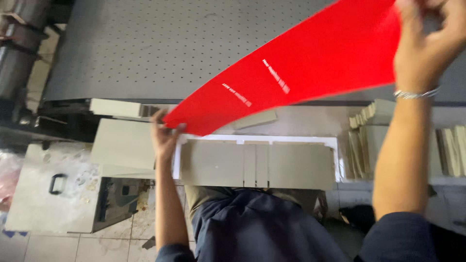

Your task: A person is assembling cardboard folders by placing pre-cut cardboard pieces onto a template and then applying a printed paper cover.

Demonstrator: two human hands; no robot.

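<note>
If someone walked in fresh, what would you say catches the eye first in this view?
The big red sheet, stretched diagonally across the middle, held by the left hand at its lower corner and the right hand at top right. Below it lie grey boards in a white frame. Behind is a grey perforated table.

Both arms are bare from the wrist up past the elbow, ending in short dark navy sleeves [403, 237] at the bottom of the view. The right wrist wears a thin silver bracelet [416, 93]. The lap shows dark navy fabric [262, 228] with a strip of khaki cloth [204, 196] above it.
</note>
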